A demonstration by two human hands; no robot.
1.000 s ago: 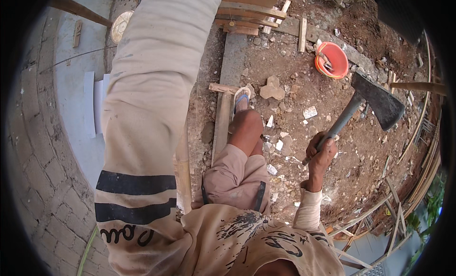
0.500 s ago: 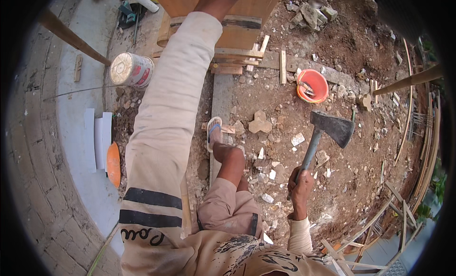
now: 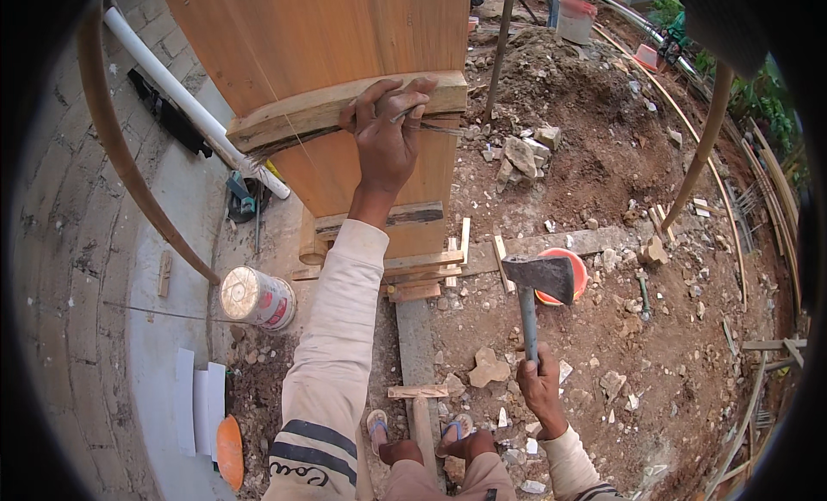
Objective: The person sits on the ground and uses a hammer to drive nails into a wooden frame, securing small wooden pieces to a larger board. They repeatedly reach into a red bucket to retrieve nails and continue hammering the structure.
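Note:
High on a plywood panel (image 3: 319, 36) that stands in front of me, a wooden batten (image 3: 284, 118) runs across. My left hand (image 3: 385, 139) is closed over this batten, fingers curled on its face. Something thin shows at the fingertips, too small to name. My right hand (image 3: 540, 385) grips the grey-blue handle of a hatchet (image 3: 543, 280), held upright with its dark head at the top. The head hangs in front of an orange bucket (image 3: 579, 268) on the ground and partly covers it. A second, lower batten (image 3: 379, 218) crosses the panel below my left wrist.
My feet stand either side of a small wooden crosspiece (image 3: 419, 391) on a narrow concrete strip (image 3: 413, 329). A white paint bucket (image 3: 257, 298) and a bamboo pole (image 3: 121, 156) are at left. Stones (image 3: 521, 156) and rubble lie to the right, near another pole (image 3: 706, 148).
My view has tilted up, bringing the panel's upper part and my left hand on the batten into sight. The hatchet is now in front of the orange bucket, still in my right hand.

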